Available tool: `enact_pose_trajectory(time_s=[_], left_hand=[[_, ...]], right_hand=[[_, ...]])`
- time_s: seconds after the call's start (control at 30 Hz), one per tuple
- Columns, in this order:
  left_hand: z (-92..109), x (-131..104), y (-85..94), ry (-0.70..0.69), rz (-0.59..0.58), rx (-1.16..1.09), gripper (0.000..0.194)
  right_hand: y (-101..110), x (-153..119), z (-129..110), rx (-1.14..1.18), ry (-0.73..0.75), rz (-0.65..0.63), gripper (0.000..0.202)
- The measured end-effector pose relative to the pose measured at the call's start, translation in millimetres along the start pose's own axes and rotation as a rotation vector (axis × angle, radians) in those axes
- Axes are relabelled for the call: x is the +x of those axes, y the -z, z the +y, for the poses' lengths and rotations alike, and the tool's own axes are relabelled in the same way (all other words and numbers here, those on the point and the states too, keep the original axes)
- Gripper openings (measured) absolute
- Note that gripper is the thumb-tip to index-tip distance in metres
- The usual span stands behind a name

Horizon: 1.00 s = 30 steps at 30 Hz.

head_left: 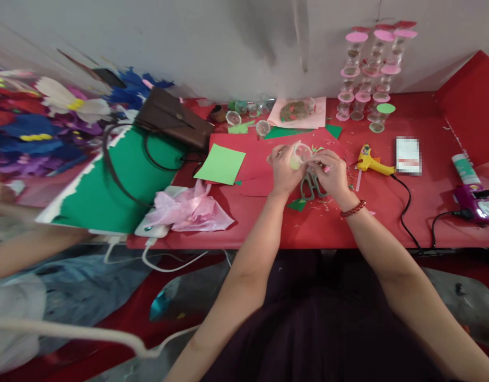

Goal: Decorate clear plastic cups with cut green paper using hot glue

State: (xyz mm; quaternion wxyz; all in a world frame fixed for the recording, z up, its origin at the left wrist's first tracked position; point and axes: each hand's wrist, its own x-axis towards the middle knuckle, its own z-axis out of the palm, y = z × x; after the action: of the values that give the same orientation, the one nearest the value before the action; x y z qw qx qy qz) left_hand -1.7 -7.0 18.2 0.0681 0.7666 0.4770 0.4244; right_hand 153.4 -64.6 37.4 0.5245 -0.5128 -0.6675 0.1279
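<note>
My left hand is closed around a small clear plastic cup, its round rim facing up. At the cup's right edge my right hand is closed, fingertips pinched at the rim; what they pinch, if anything, is too small to tell. Grey scissor handles show on the red table between and below my hands. Green and pale paper scraps lie around them. A red paper sheet is under and left of my left hand.
Yellow glue gun with a black cord lies right of my hands. Stacked cups with pink discs stand behind. Light green paper, a pink bag and a brown handbag are left. Another person's arm shows far left.
</note>
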Motion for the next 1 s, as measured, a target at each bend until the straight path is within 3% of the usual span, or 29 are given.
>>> enact_pose_trajectory(time_s=[0.2, 0.27, 0.33, 0.53, 0.87, 1.0], left_hand=[[2.6, -1.9, -0.9, -0.041, 0.001, 0.019, 0.056], [4.7, -3.8, -0.6, -0.075, -0.009, 0.032, 0.057], [6.9, -5.8, -0.3, -0.104, -0.012, 0.043, 0.054], [11.5, -9.8, 0.8, -0.170, -0.053, 0.042, 0.036], [13.3, -11.4, 4.8, -0.202, -0.063, 0.074, 0.044], [14.1, -11.9, 5.9, -0.211, -0.071, 0.078, 0.043]], right_hand=[[-0.3, -1.7, -2.0, -0.008, -0.029, 0.031, 0.022], [-0.9, -1.9, -1.8, 0.023, -0.045, 0.066, 0.015], [-1.5, -1.9, -1.8, 0.085, -0.097, 0.083, 0.009], [-3.3, 0.4, -2.9, 0.446, -0.306, 0.017, 0.027], [-2.3, 3.8, -8.3, 0.775, -0.532, 0.029, 0.019], [0.7, 4.7, -9.8, 0.784, -0.607, 0.016, 0.021]])
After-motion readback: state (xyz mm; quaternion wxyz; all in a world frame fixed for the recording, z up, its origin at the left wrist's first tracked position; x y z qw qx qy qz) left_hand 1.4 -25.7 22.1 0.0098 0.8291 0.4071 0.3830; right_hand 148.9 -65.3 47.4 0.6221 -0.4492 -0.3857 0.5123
